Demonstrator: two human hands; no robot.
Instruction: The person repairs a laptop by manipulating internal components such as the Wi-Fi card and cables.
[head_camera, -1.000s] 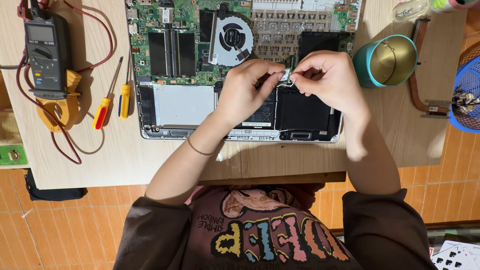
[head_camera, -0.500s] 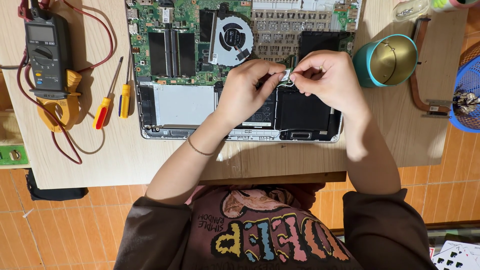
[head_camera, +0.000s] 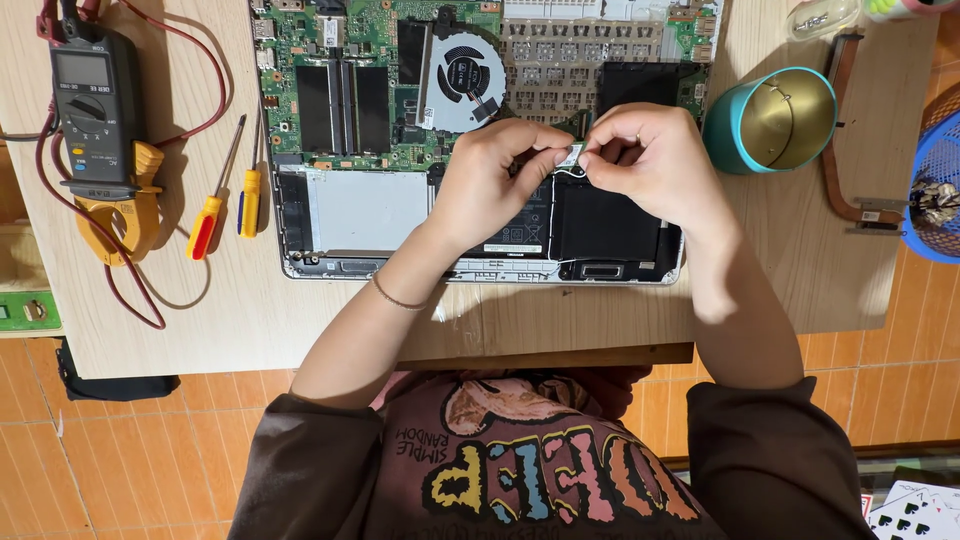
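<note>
Two sets of fingertips pinch one small card (head_camera: 569, 156): I see my left hand (head_camera: 492, 180) and right hand (head_camera: 652, 160) meet on it above the open laptop (head_camera: 360, 205) battery, its length running between them.

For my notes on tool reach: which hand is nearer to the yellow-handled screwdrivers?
Left. The left hand is over the opened laptop, right of the screwdrivers; the right hand is farther right.
</note>
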